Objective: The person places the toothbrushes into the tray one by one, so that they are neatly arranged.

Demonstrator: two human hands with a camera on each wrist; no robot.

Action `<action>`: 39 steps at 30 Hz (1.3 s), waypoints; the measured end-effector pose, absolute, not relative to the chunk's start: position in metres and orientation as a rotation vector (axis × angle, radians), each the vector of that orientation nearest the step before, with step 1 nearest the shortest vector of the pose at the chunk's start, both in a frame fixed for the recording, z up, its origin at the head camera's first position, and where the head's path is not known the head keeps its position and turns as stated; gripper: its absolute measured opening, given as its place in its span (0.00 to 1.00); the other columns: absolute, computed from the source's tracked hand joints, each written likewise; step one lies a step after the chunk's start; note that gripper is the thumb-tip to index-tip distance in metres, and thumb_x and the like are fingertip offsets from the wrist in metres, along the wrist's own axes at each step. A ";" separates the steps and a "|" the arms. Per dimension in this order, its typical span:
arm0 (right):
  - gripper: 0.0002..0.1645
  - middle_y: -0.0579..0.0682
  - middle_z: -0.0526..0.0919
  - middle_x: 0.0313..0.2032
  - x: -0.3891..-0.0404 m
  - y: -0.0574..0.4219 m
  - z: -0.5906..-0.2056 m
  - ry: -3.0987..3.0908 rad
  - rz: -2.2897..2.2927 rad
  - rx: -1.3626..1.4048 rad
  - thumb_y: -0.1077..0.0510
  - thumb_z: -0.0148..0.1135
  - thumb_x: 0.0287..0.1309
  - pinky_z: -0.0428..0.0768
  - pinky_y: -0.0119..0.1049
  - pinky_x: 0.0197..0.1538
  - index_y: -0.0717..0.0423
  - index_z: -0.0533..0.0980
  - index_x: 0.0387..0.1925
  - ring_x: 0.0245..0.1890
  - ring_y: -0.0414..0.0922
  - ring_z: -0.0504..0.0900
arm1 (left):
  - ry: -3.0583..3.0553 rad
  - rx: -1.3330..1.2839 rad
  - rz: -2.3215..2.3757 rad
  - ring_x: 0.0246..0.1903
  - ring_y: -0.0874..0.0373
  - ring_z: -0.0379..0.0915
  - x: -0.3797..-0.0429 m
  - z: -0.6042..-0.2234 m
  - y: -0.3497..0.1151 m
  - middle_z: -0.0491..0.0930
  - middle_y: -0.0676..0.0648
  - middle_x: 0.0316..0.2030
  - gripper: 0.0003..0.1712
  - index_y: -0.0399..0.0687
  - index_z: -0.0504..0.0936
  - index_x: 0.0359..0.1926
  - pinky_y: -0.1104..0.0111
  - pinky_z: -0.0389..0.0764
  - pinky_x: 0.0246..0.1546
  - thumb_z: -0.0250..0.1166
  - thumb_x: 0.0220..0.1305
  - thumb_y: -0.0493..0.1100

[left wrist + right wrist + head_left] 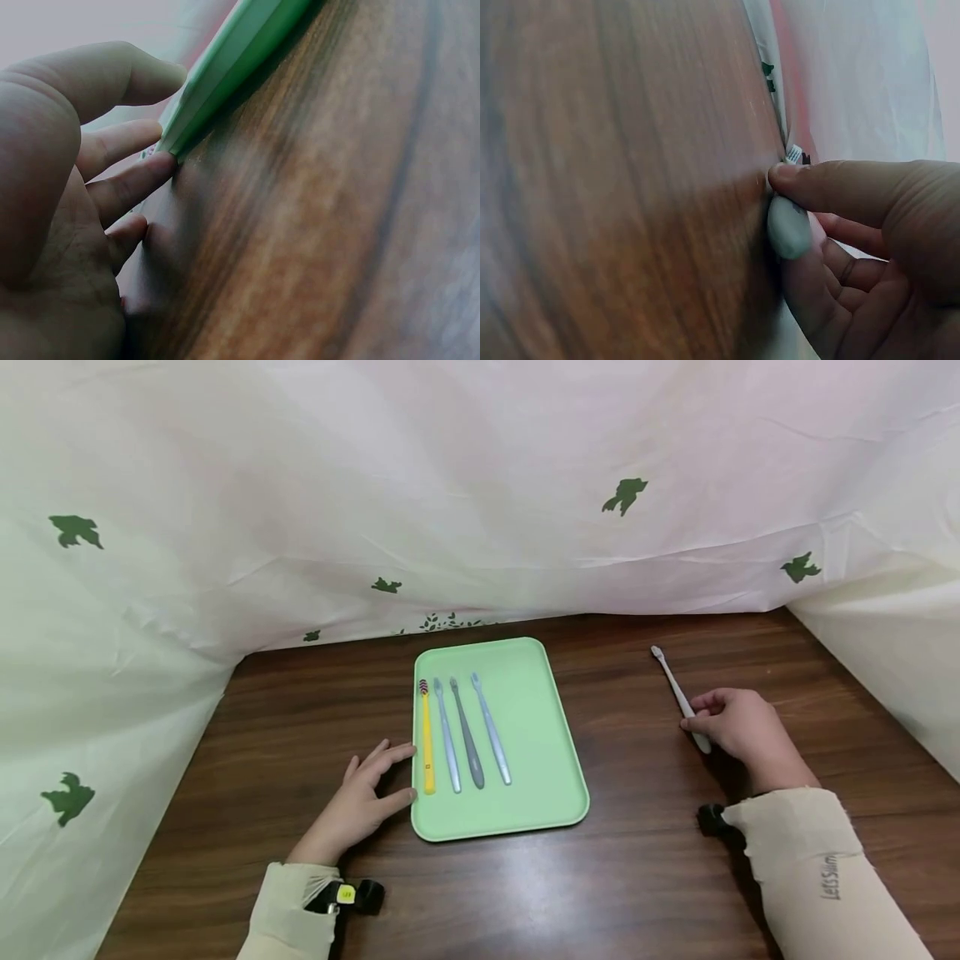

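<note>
On the right of the table, my right hand (738, 727) pinches a white toothbrush (677, 691) by its handle, bristle end pointing away. In the right wrist view the rounded handle end (789, 229) sits between thumb and fingers, close to the wood. My left hand (360, 797) touches the left rim of a light green tray (536, 735) with its fingertips, fingers extended. Inside the tray lie a yellow toothbrush (428, 743), a light blue-grey toothbrush (447, 739), a dark grey toothbrush (468, 739) and a pale blue toothbrush (492, 733), side by side, heads away from me.
The dark wooden table (615, 877) spreads around the tray. A white cloth (480, 485) with green leaf and bird-like prints hangs behind it and along both sides. Each wrist wears a black strap device (367, 897).
</note>
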State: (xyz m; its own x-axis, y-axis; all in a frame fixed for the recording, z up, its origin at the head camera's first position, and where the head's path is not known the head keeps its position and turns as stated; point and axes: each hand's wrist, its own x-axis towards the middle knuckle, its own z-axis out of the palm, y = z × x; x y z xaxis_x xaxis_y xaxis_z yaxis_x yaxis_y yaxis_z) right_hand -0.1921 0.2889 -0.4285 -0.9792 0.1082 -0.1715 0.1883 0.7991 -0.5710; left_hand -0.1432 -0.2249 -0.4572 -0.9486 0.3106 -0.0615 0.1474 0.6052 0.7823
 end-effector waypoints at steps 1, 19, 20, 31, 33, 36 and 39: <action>0.24 0.58 0.84 0.35 -0.192 0.289 -0.428 2.848 -0.924 0.242 0.55 0.70 0.60 0.77 0.37 0.30 0.71 0.77 0.48 0.32 0.50 0.81 | 2.638 0.374 1.262 0.77 0.43 0.42 -0.143 -0.457 -0.224 0.70 0.45 0.69 0.33 0.50 0.72 0.70 0.40 0.27 0.72 0.70 0.64 0.44; 0.28 0.59 0.84 0.39 -0.192 0.288 -0.431 2.752 -1.105 0.232 0.53 0.71 0.60 0.81 0.36 0.31 0.70 0.74 0.53 0.31 0.44 0.81 | 2.641 0.370 1.249 0.77 0.43 0.42 -0.143 -0.457 -0.226 0.69 0.45 0.70 0.34 0.51 0.72 0.70 0.40 0.27 0.72 0.70 0.64 0.44; 0.29 0.59 0.84 0.39 -0.192 0.287 -0.432 2.743 -1.128 0.237 0.54 0.71 0.60 0.82 0.36 0.31 0.70 0.74 0.54 0.31 0.43 0.81 | 2.637 0.371 1.250 0.77 0.42 0.42 -0.143 -0.458 -0.226 0.69 0.45 0.70 0.34 0.51 0.72 0.70 0.40 0.27 0.71 0.70 0.64 0.45; 0.28 0.57 0.84 0.39 -0.191 0.282 -0.431 2.717 -1.240 0.224 0.53 0.70 0.61 0.83 0.34 0.32 0.69 0.74 0.54 0.30 0.41 0.81 | 2.641 0.368 1.252 0.77 0.43 0.42 -0.143 -0.458 -0.225 0.69 0.45 0.70 0.34 0.52 0.72 0.70 0.40 0.27 0.72 0.70 0.64 0.44; 0.28 0.56 0.84 0.38 -0.191 0.280 -0.429 2.699 -1.273 0.210 0.54 0.70 0.61 0.83 0.34 0.33 0.70 0.74 0.54 0.30 0.40 0.81 | 2.641 0.371 1.258 0.77 0.42 0.42 -0.143 -0.459 -0.225 0.69 0.45 0.70 0.34 0.51 0.72 0.70 0.40 0.27 0.72 0.70 0.64 0.44; 0.28 0.55 0.84 0.37 -0.191 0.276 -0.428 2.689 -1.302 0.182 0.55 0.70 0.61 0.83 0.34 0.32 0.71 0.73 0.54 0.29 0.38 0.81 | 2.642 0.370 1.256 0.77 0.42 0.42 -0.142 -0.458 -0.225 0.69 0.45 0.70 0.34 0.51 0.72 0.70 0.40 0.27 0.71 0.70 0.64 0.45; 0.27 0.54 0.84 0.36 -0.191 0.271 -0.428 2.689 -1.314 0.159 0.56 0.70 0.61 0.83 0.33 0.32 0.72 0.73 0.53 0.29 0.37 0.81 | 2.639 0.373 1.248 0.77 0.42 0.42 -0.142 -0.456 -0.226 0.69 0.44 0.70 0.34 0.51 0.72 0.70 0.39 0.27 0.71 0.70 0.64 0.45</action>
